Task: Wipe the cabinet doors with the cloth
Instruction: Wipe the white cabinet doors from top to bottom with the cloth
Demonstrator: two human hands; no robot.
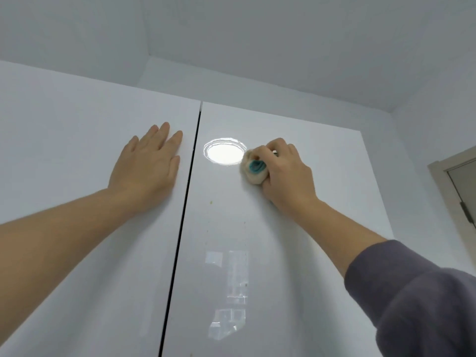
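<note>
Two glossy white cabinet doors fill the view, split by a dark vertical gap. My left hand (146, 171) lies flat with straight fingers on the left door (77, 150). My right hand (283, 173) grips a bunched beige cloth with a teal patch (253, 171) and presses it against the upper part of the right door (257, 240). A few small brownish specks show on the right door below the cloth.
A round ceiling light is reflected in the right door just left of the cloth. White ceiling and wall rise above the cabinet top. A door frame with a hinge (456, 184) stands at the right edge.
</note>
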